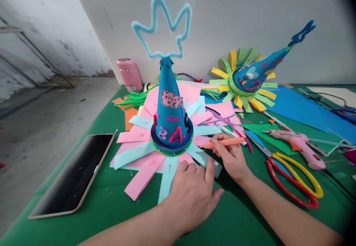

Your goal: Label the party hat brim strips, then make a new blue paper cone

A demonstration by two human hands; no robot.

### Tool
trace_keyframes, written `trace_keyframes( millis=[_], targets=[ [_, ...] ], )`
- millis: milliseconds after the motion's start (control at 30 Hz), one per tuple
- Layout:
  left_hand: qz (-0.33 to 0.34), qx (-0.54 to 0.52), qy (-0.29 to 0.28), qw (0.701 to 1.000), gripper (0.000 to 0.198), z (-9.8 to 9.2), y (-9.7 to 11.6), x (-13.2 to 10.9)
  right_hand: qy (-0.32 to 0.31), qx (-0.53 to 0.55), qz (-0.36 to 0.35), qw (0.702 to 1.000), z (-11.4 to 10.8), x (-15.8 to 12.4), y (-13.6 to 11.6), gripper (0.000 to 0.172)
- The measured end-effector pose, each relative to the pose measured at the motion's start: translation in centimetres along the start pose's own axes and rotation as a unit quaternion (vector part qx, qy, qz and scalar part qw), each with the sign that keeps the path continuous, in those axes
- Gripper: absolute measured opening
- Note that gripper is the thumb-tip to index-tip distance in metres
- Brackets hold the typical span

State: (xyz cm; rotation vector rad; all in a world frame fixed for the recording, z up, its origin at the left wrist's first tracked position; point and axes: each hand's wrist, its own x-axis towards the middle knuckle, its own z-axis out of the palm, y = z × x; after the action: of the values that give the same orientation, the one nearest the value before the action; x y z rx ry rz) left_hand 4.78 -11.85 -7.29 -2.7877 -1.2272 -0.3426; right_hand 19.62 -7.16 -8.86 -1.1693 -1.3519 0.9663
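Pressing my left hand (191,190) flat, fingers spread, on the paper strips (141,179) fanned around the blue cone hat (171,116), I pinch an orange marker (225,142) in my right hand (230,157), its tip on a light-blue strip (198,155) beside the hat. A pink flask (129,74) stands capped near the wall, contents hidden.

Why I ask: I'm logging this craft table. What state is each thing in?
Left hand: open, flat on a blue paper strip.
Right hand: closed around the orange pen.
Near hat: upright.
Far hat: tipped on its side.
Phone: face up, screen dark.
Scissors: lying flat, blades shut.
Glue gun: lying on its side.
Pink bottle: upright, lid on.
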Motion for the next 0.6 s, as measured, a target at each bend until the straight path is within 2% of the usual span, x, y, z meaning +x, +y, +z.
trace_keyframes(
  millis=[100, 200, 300, 500, 600],
  targets=[
    [-0.013, 0.004, -0.064, 0.998, 0.054, 0.4, 0.4, 0.2, -0.028, -0.026, 0.003, 0.999, -0.2, 0.1, 0.0, 0.017],
    [-0.012, -0.001, -0.087, 0.996, 0.052, 0.5, 0.4, 0.0, -0.075, -0.045, -0.004, 0.996, -0.4, 0.2, 0.0, 0.016],
    [-0.009, -0.003, -0.093, 0.996, 0.052, 0.2, 0.3, -0.5, -0.117, -0.050, -0.023, 0.992, -0.6, 0.1, -0.1, 0.016],
    [0.013, -0.025, -0.075, 0.997, 0.048, -0.3, 0.0, -0.9, -0.100, -0.038, -0.039, 0.993, -0.8, -0.4, -0.3, 0.016],
    [0.003, -0.022, -0.081, 0.996, 0.051, -0.2, 0.1, -0.7, -0.117, -0.045, -0.029, 0.992, -0.9, -0.7, -0.5, 0.016]
  ],
)
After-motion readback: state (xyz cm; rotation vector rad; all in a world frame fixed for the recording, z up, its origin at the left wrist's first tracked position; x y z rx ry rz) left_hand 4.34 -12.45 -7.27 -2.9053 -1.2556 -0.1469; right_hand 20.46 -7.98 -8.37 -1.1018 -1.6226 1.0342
